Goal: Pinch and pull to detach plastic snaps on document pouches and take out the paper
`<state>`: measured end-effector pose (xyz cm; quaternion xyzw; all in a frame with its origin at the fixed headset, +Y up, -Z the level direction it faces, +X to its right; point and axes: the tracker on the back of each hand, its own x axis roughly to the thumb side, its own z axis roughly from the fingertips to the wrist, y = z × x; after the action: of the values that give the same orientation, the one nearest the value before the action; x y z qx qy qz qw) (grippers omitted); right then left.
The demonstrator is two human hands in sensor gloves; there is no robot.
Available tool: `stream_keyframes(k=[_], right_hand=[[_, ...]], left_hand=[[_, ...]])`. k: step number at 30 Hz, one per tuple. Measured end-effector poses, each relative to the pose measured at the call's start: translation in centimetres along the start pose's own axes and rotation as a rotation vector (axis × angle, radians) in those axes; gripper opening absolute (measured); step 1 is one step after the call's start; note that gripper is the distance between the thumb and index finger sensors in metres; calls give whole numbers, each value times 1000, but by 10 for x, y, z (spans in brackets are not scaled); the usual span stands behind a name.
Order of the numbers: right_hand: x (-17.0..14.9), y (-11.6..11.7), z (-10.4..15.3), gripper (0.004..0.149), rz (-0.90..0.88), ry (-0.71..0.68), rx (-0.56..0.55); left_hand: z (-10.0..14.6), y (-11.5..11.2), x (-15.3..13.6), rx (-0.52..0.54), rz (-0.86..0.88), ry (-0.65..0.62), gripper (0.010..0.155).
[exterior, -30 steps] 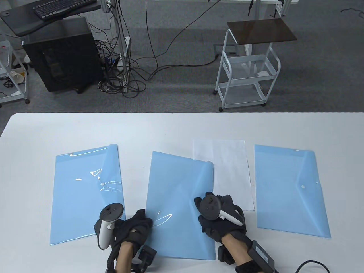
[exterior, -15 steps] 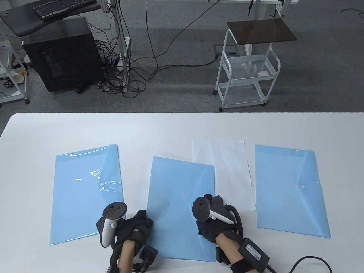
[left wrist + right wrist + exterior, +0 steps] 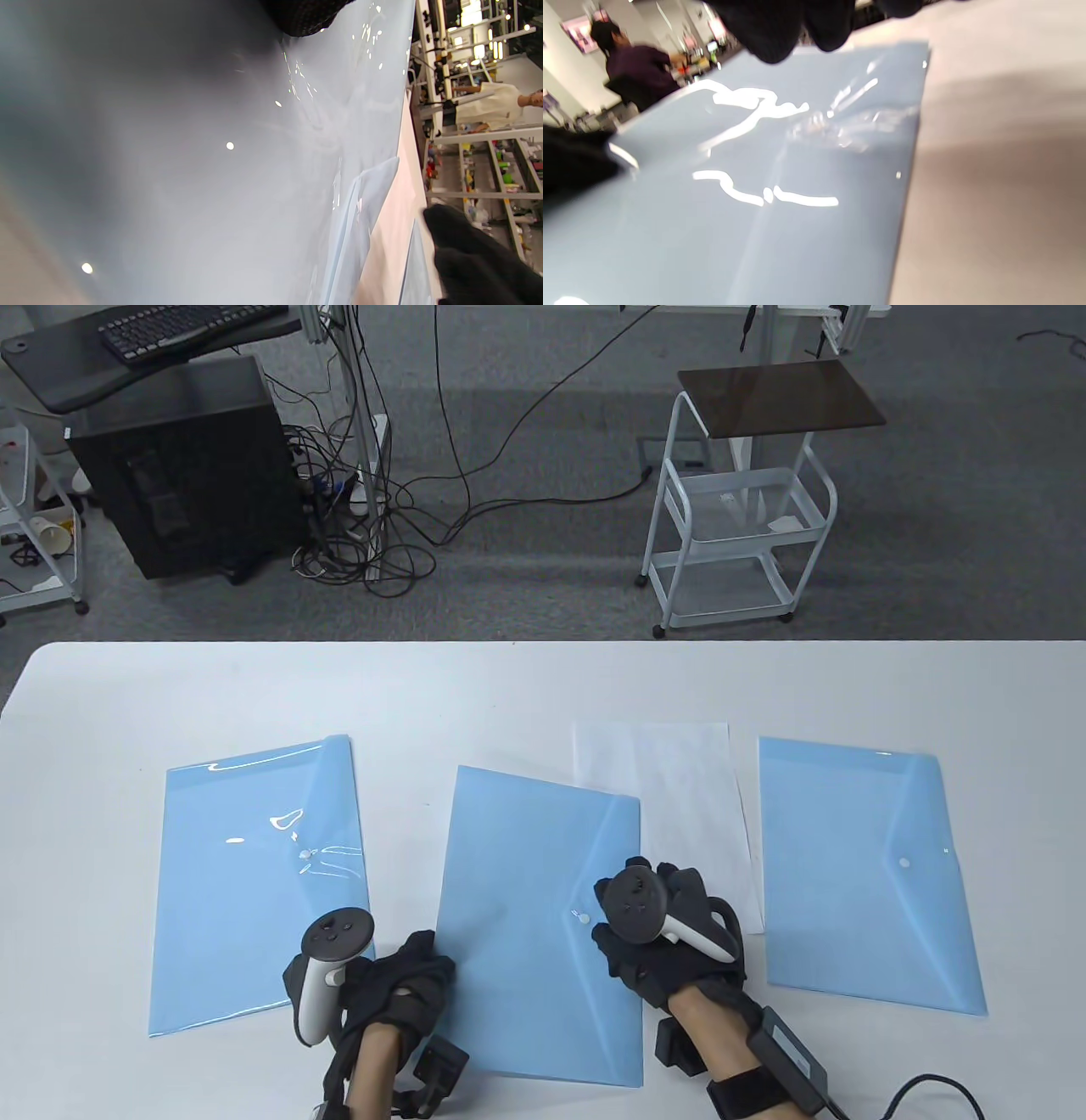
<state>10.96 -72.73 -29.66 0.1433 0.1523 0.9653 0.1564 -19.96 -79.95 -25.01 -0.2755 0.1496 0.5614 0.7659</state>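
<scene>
Three pouches, middle pouch [image 3: 534, 916] lengthwise, flap rightward

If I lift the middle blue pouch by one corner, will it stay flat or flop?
The middle pouch will probably sag: it looks like thin plastic film lying flat on the table. Its glossy glare streaks suggest a slick surface, so it may slide when pushed. It likely weighs little.

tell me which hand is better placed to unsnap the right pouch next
Right. The right hand sits between the middle pouch and the right pouch, nearest its snap. The left hand rests at the middle pouch's left edge, farther off.
</scene>
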Motion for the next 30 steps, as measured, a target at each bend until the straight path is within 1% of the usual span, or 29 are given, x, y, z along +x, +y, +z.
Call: stream_keyframes(k=[3, 5, 9, 13, 16, 19, 23, 26, 30], right_hand=[[-9, -18, 13, 66, -20, 13, -96], [-19, -28, 24, 72, -39, 31, -177], [-39, -36, 39, 80, -70, 65, -305], [-56, -36, 49, 83, -71, 98, -393], [-68, -31, 51, 84, -81, 115, -414], [-78, -23, 48, 85, -82, 133, -386], [-86, -23, 47, 86, -88, 145, -380], [-87, -23, 46, 86, -78, 148, -380], [-88, -23, 43, 86, -82, 150, -358]], left_hand=[[1, 1, 0, -3, 12, -11, 46], [2, 2, 1, -3, 20, -18, 46], [5, 2, 3, 3, 17, -38, 46], [6, 2, 3, -9, 32, -51, 46], [5, 2, 3, -11, 41, -58, 46], [7, 6, 3, -12, 67, -71, 46], [14, 16, 8, 3, 120, -121, 46], [19, 27, 15, 31, 136, -148, 46], [25, 44, 31, 110, 105, -156, 46]])
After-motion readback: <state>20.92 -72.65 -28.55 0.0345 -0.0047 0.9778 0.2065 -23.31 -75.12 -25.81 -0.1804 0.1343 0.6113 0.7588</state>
